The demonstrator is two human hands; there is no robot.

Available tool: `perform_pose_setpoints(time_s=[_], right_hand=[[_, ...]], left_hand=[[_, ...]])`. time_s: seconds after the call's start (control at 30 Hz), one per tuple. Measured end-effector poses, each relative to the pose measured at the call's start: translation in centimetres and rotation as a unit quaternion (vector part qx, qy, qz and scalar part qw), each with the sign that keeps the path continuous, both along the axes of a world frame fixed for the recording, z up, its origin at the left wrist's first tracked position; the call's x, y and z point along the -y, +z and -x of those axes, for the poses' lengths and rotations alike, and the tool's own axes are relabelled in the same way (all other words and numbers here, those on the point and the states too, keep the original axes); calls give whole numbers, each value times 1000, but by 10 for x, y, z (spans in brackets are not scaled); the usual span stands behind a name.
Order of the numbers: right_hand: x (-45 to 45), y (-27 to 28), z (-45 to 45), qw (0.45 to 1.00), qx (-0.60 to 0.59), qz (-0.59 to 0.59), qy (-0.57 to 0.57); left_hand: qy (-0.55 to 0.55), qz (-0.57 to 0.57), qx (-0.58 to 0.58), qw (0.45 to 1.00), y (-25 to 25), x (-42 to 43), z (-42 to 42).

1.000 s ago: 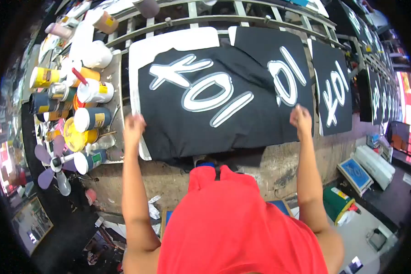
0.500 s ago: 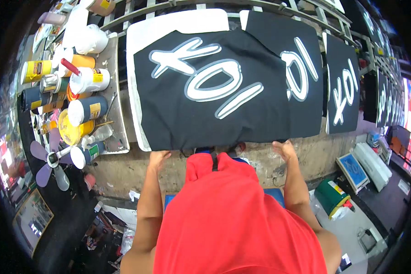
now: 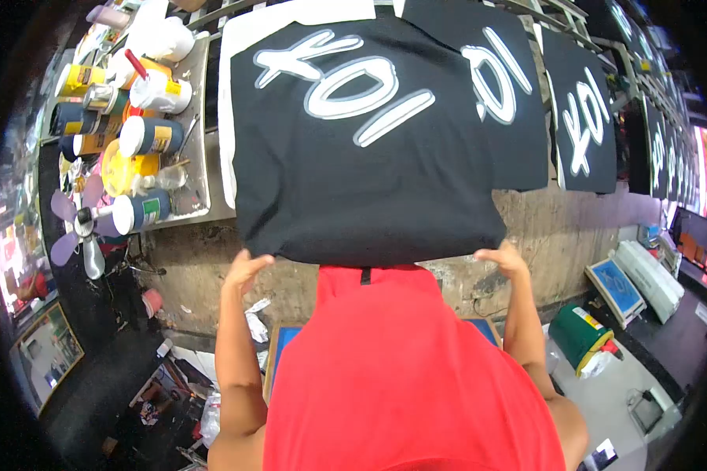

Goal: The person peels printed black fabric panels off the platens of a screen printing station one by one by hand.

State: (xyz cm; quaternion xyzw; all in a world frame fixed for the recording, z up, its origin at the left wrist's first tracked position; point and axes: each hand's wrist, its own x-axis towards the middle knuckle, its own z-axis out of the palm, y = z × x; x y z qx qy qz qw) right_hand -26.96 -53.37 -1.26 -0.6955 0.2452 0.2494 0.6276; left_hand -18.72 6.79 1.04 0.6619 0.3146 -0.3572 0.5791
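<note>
A black printed shirt (image 3: 369, 188) with white, grey-edged lettering lies over a white-edged board (image 3: 226, 118). Its near edge hangs off the front of the board, drawn toward my body. At that edge's left corner, my left hand (image 3: 246, 271) is closed on the cloth, thumb pointing inward. My right hand (image 3: 507, 261) pinches the opposite corner in the same manner. The cloth between both hands is stretched wide and bulges slightly. Fingers under the fabric are partly hidden.
More black printed pieces (image 3: 518, 149) lie on boards to the right. Paint tubs (image 3: 145, 135) crowd a metal tray (image 3: 200, 141) at left, beside a purple fan (image 3: 84, 222). A green bucket (image 3: 577, 337) and a blue-meshed frame (image 3: 617, 286) stand at lower right.
Both hands have pulled the shirt's near edge toward my body and moved slightly farther apart. The lettering sits higher in view, and the camera view has shifted too.
</note>
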Motion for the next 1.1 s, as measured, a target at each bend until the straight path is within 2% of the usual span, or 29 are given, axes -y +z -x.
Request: perform_pose_setpoints(time_s=[0.03, 0.07, 0.1, 0.17, 0.2, 0.23, 0.27, 0.37, 0.4, 0.43, 0.5, 0.53, 0.57, 0.6, 0.63, 0.67, 0.7, 0.73, 0.77, 0.8, 0.83, 0.9, 0.93, 0.97, 1.07, 1.1], right_hand=[[-7, 0, 9, 1000, 7, -2, -1], [-15, 1, 15, 983, -89, 102, 120], [-19, 4, 21, 932, -182, 206, 236], [-9, 15, 48, 929, -180, 226, 232], [8, 17, 63, 978, -135, 90, 130], [18, 20, 77, 995, -86, -50, 25], [22, 38, 81, 993, -51, -105, 15], [32, 10, 118, 989, -102, -79, 79], [21, 12, 124, 984, -104, -131, 55], [18, 18, 130, 985, -96, -131, 55], [15, 29, 145, 971, -51, -206, -107], [24, 31, 149, 967, -57, -227, -105], [27, 38, 145, 974, -40, -188, -120], [29, 53, 139, 979, -25, -147, -137], [16, 79, 126, 968, 63, -164, -180], [4, 98, 111, 947, 149, -175, -223], [11, 99, 102, 947, 157, -182, -215], [22, 99, 94, 945, 166, -188, -208], [33, 89, 89, 951, 202, -128, -197], [35, 97, 83, 943, 192, -177, -204], [33, 110, 78, 933, 183, -229, -208], [25, 134, 71, 927, 199, -242, -207], [25, 140, 70, 921, 210, -260, -198], [29, 143, 69, 920, 214, -257, -204], [28, 158, 65, 950, 196, -151, -191], [32, 160, 68, 949, 198, -156, -188]], left_hand=[[-159, -130, -80, 975, -5, 2, 10], [-217, -48, -33, 974, -56, -19, 41], [-265, -123, -14, 956, -52, -13, 52], [-198, -103, -20, 975, -28, -16, 66], [-199, -102, -15, 975, -12, -17, 70], [-65, 9, 56, 996, 7, -20, 74], [70, 119, 122, 983, 23, -21, 81], [6, 101, 121, 987, 53, -3, 97], [-57, 34, 45, 997, 22, -22, 115], [-191, -82, -19, 978, 69, 11, 112], [-176, -2, -38, 984, 22, -25, 148], [-114, 13, -29, 993, 26, -32, 154], [-53, 29, -21, 998, 30, -38, 155], [-11, 4, 74, 997, 31, -46, 152], [51, 37, 150, 987, -3, -86, 149], [116, -2, 200, 973, 29, -63, 135], [81, 45, 282, 955, 73, -28, 116], [90, 65, 329, 938, 92, -16, 104], [113, 79, 341, 930, 107, -4, 92], [123, 52, 352, 926, 118, 3, 83], [126, 87, 348, 925, 122, 0, 75], [146, 76, 357, 920, 114, -17, 60], [144, 109, 342, 922, 111, -26, 53], [145, 107, 346, 921, 108, -35, 47], [136, 110, 353, 919, 110, -40, 36], [122, 83, 358, 922, 112, -37, 36]])
